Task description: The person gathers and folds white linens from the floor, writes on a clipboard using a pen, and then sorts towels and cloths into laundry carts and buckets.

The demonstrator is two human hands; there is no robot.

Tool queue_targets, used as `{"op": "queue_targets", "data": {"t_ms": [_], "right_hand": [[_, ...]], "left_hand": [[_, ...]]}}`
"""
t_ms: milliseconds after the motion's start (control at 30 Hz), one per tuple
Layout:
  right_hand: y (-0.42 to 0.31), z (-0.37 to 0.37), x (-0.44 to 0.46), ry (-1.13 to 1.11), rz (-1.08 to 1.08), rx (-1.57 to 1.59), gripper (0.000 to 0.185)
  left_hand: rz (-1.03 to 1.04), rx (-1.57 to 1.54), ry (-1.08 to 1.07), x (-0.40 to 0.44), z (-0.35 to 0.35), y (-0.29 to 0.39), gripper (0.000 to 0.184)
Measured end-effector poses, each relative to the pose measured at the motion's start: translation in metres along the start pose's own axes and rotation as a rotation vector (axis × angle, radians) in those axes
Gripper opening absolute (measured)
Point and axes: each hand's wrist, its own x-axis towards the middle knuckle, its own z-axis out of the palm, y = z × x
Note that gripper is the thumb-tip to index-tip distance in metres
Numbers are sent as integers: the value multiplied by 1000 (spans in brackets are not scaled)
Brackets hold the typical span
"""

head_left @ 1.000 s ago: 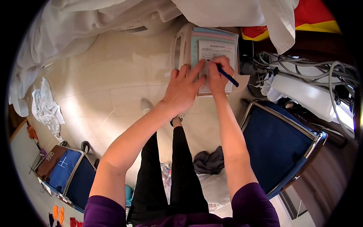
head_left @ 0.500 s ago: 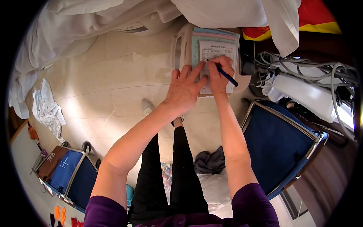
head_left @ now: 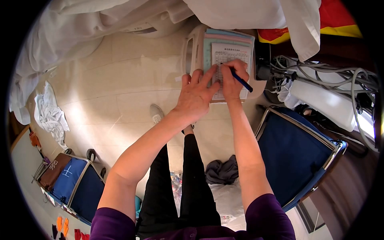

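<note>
A printed form with a grid (head_left: 234,53) lies over light green and pink sheets (head_left: 206,50) on a pale plastic surface with a handle slot (head_left: 188,47). My right hand (head_left: 233,82) grips a dark blue pen (head_left: 245,83), its tip at the form's grid. Beside it, my left hand (head_left: 195,96) is open, with fingers spread and fingertips resting at the form's left edge. Part of the form's lower area is hidden by both hands.
White fabric (head_left: 248,14) hangs above the papers. Grey cables (head_left: 332,78) tangle at the right, above a blue folding chair (head_left: 294,154). White cloth (head_left: 50,114) lies on the floor at left, near blue and brown bags (head_left: 68,176). Dark cloth (head_left: 221,169) lies near my legs.
The pen tip and right hand have shifted very slightly on the form. The whole view has moved a little; the left hand keeps its place on the paper.
</note>
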Motion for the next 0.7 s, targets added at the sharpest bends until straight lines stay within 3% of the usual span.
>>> {"op": "queue_targets", "data": {"t_ms": [700], "right_hand": [[5, -2, -1, 10, -3, -8, 4]], "left_hand": [[-11, -1, 2, 0, 1, 2, 43]]}}
